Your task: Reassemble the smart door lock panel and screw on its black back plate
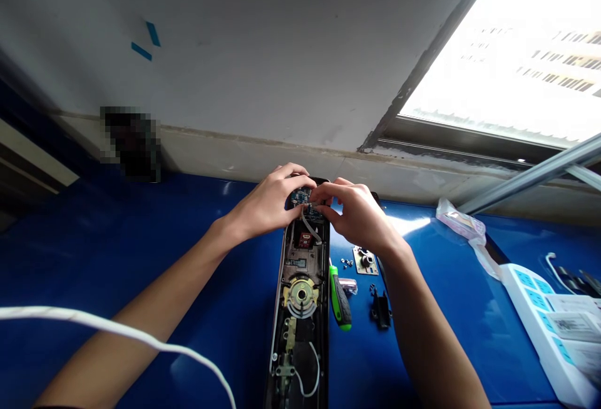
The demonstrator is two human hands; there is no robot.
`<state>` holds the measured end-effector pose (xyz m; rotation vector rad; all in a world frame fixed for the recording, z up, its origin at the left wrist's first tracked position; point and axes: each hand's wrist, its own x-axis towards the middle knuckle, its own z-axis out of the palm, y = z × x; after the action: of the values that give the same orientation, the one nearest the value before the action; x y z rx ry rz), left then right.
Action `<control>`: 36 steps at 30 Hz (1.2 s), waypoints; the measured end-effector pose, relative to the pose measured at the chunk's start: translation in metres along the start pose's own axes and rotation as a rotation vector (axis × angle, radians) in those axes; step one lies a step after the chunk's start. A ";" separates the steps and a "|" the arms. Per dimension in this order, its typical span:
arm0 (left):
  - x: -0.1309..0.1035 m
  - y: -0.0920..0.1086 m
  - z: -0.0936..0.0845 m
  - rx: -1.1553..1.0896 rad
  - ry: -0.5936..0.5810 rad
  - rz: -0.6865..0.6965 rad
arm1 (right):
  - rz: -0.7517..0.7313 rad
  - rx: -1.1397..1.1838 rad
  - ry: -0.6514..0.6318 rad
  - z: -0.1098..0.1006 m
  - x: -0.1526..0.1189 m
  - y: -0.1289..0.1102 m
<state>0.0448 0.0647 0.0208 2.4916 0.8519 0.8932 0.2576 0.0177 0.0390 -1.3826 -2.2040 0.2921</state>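
Observation:
A long black housing of what looks like an electronic door lock [290, 299] lies open on the blue table. At its far end sits a small blue circuit board [298, 196]. My left hand [270, 202] is closed around that end, with thumb and fingers on the board's edges. Across from it, my right hand [354, 212] pinches at the board, where the upper end of a grey cable [310, 227] meets it. The plug itself is mostly hidden by my fingers. Lower in the housing are a round metal disc [308, 297] and a white wire [318, 368].
Right of the housing lie a green-and-black screwdriver [339, 299], several small screws [346, 264], a camera module board [365, 261] and a black bracket [381, 310]. A white power strip [530, 318] and plastic bag [462, 221] are farther right. A white cable [117, 332] crosses the lower left foreground.

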 end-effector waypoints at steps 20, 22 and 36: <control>0.001 0.002 0.001 0.009 -0.002 0.000 | -0.011 -0.055 0.015 0.001 -0.001 -0.005; 0.001 0.001 0.003 0.018 0.001 0.013 | -0.019 -0.060 0.014 0.002 -0.001 -0.005; 0.001 -0.002 0.005 0.001 0.013 0.013 | -0.023 -0.026 0.039 -0.002 -0.001 -0.002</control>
<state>0.0481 0.0663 0.0165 2.4980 0.8415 0.9139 0.2573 0.0155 0.0409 -1.3643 -2.1975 0.2266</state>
